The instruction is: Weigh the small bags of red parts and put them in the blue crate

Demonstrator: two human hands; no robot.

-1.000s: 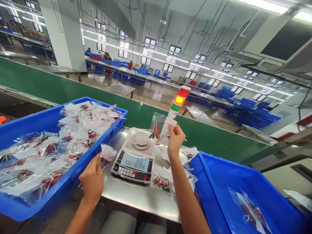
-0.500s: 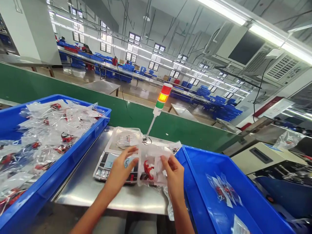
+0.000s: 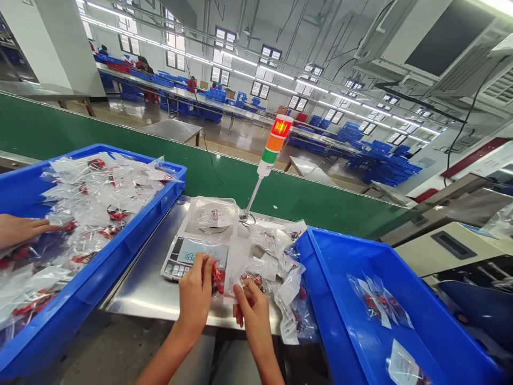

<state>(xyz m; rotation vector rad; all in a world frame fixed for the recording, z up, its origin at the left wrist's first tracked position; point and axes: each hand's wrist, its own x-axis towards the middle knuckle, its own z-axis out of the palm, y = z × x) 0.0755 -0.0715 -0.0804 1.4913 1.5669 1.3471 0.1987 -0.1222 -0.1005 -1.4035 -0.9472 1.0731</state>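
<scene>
The left hand (image 3: 195, 297) and right hand (image 3: 253, 315) sit just in front of the scale (image 3: 196, 255), holding a clear bag (image 3: 235, 267) with a red part (image 3: 217, 279) inside. The left fingers (image 3: 206, 264) pinch the red part through the plastic; the right fingers (image 3: 239, 291) pinch the bag's lower edge. Another bag (image 3: 212, 215) lies on the scale's pan. Right of the scale, loose bags (image 3: 266, 256) cover the counter (image 3: 136, 303) beside a blue bin (image 3: 320, 305). Left of it, a co-worker's hand (image 3: 20, 230) rests on bags in a second blue bin (image 3: 100, 272).
</scene>
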